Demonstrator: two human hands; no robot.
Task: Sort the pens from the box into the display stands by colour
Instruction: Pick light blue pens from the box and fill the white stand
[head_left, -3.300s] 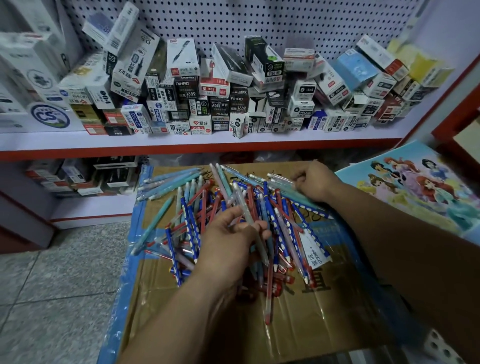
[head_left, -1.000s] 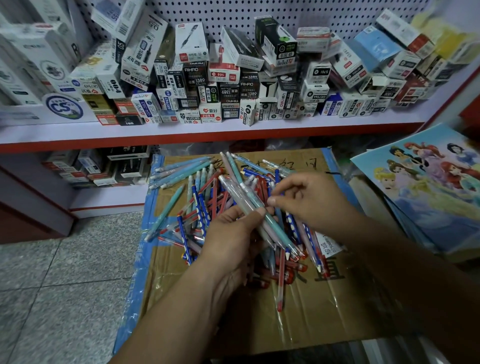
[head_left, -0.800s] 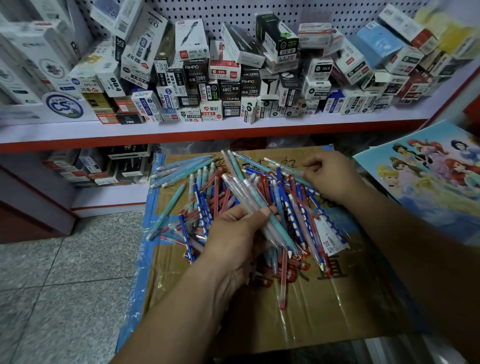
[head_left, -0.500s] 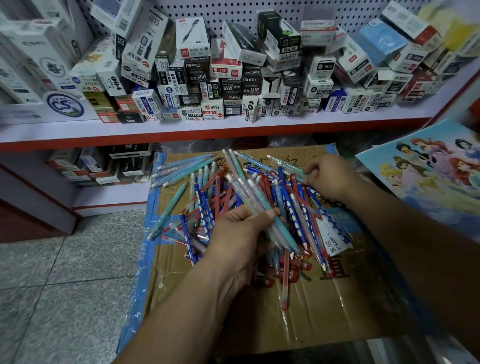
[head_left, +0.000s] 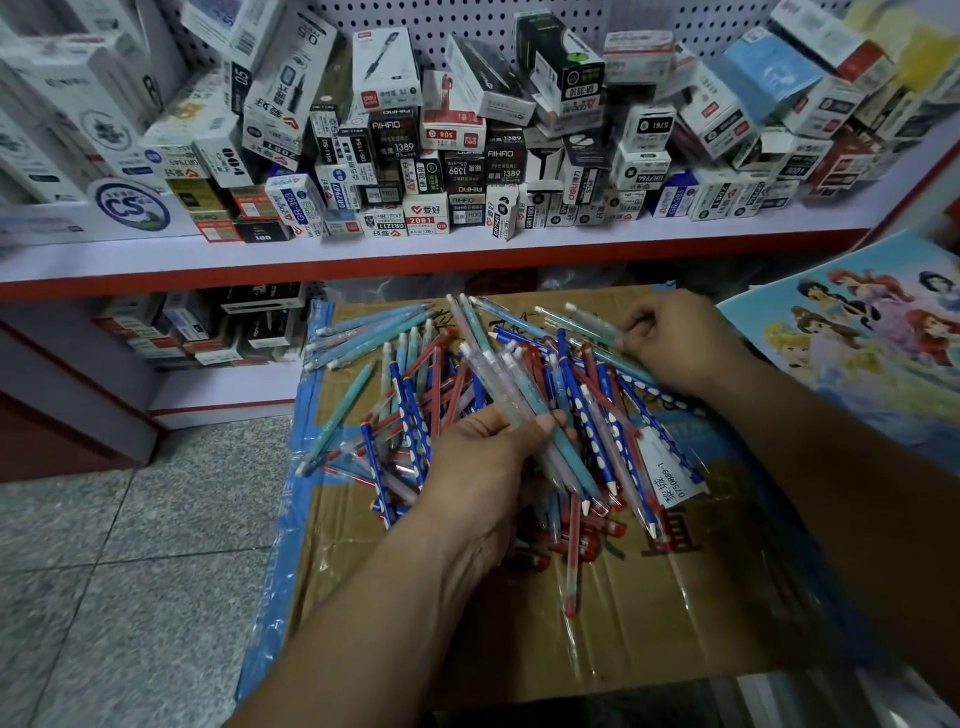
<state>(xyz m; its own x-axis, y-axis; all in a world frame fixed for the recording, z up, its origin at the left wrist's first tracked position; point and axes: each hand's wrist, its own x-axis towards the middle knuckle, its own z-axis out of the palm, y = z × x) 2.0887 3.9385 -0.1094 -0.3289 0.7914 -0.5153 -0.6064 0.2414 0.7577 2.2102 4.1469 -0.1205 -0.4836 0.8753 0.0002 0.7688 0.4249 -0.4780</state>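
The left hand (head_left: 483, 467) curls its fingers and thumb round a small bundle of pastel teal and pink plastic pens (head_left: 511, 384), held slanting above the heap. The right hand (head_left: 675, 343) pinches a single pale teal pen (head_left: 592, 319) at the heap's far edge. The loose pile of blue dotted, red and pastel pens (head_left: 402, 395) lies on a flat brown cardboard box with blue tape (head_left: 649, 623). Behind it, a white red-edged shelf (head_left: 363, 254) carries stacked pen cartons (head_left: 452, 171).

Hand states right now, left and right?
Left hand: holding a bundle of pastel pens.
Right hand: pinching a pale teal pen.
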